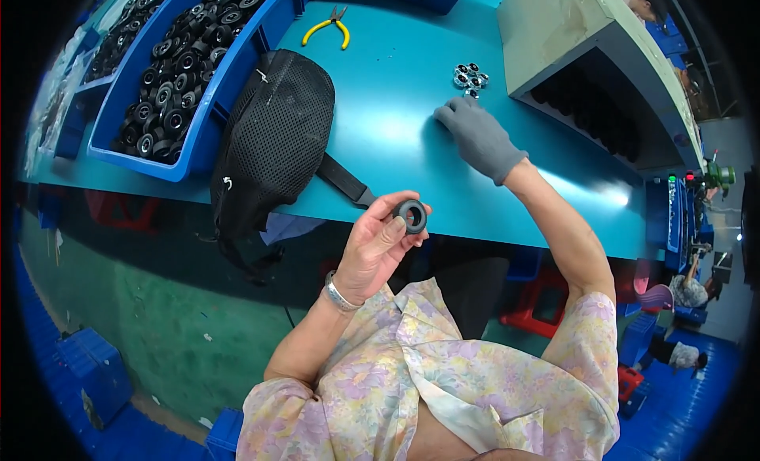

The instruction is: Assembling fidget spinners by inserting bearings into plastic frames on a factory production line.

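Observation:
My bare left hand (374,251) is closed around a small black rubber tyre (420,216), held between thumb and fingers just off the table's front edge. The tyre's round hole faces up toward me. Over the table, my right hand (481,142) wears a grey glove and reaches away from me. Its bent fingers are slightly apart, with nothing visible in them. Just beyond its fingertips lies a cluster of small shiny metal wheel hubs (467,74) with dark centres; the nearest one is almost at the fingers.
A blue bin (179,169) full of black wheels stands at the left. Beside it sits a black mesh bag (281,128) with a strap. Yellow-handled pliers (326,28) lie at the back. An open-fronted pale box (554,41) with dark contents stands at the right on the turquoise table (380,89).

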The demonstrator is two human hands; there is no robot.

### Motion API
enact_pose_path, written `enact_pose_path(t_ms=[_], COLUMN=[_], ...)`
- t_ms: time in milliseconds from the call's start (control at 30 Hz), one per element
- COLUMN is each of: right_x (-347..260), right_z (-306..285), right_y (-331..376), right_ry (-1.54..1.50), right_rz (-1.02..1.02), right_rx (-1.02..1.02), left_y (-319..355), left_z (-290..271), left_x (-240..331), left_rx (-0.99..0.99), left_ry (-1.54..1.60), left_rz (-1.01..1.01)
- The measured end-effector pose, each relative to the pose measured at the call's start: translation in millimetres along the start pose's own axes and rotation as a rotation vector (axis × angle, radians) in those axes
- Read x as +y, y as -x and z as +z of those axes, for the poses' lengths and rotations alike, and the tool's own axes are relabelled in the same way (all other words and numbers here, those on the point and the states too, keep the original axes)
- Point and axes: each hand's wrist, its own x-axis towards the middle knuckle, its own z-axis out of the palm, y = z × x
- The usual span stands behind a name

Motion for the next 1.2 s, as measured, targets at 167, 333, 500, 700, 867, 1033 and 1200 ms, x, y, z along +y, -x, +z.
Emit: enact_pose_path(t_ms=[167, 333, 500, 700, 867, 1033, 1200], right_x=[-8.0, -14.4, -30.0, -84.6, -96.1, -94.4, -94.1], right_z=[6.3, 6.2, -3.0, -36.0, -33.9, -29.8, -19.9], right_y=[23.0, 44.5, 78.1, 122.9, 141.1, 157.9, 169.7], right_ry=[-0.474, -0.446, -1.061, -1.317, -1.044, -1.031, -1.138], right_rz=[0.1, 0.23, 0.459, 0.235, 0.116, 0.118, 0.187], right_rx=[0.063, 0.113, 0.211, 0.284, 0.46, 0.515, 0.522], left_y=[4.6, 4.2, 4.2, 4.7, 4.9, 5.6, 8.7], left_z=[0.7, 4.7, 8.5, 13.2, 28.1, 36.2, 46.6], left_x=[-5.7, -9.9, -14.8, -29.8, -38.8, -47.5, -53.3], left_rx=[0.0, -0.003, -0.016, -0.019, -0.018, -0.034, 0.028], left_ry=[-0.01, -0.031, -0.063, -0.135, -0.18, -0.229, -0.404], left_rz=[-0.008, -0.02, -0.03, -0.067, -0.058, -0.07, -0.121])
